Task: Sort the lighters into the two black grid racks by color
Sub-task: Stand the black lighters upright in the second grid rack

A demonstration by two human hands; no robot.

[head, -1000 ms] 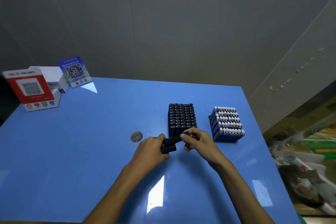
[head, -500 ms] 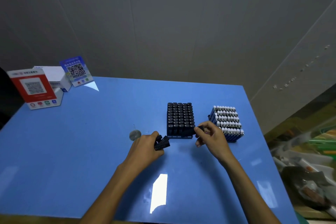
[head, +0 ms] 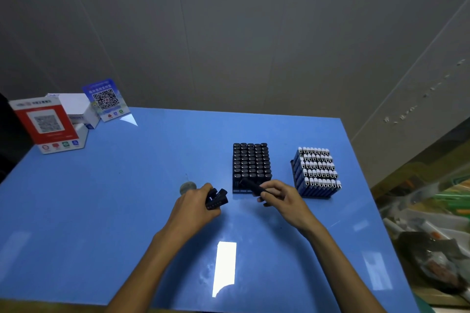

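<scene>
Two black grid racks stand on the blue table. The left rack is packed with black lighters. Blue lighters with white caps fill the right rack. My left hand grips a small bunch of black lighters just left of the black rack. My right hand pinches a single black lighter, tilted, its tip at the front edge of the black rack.
A small round grey disc lies on the table beside my left hand. Boxes and QR-code signs stand at the far left corner. A cluttered heap sits off the table's right edge.
My right hand took one black lighter from the bunch, carried it right, and now holds it tilted at the front of the black rack. My left hand stayed with the remaining lighters.
</scene>
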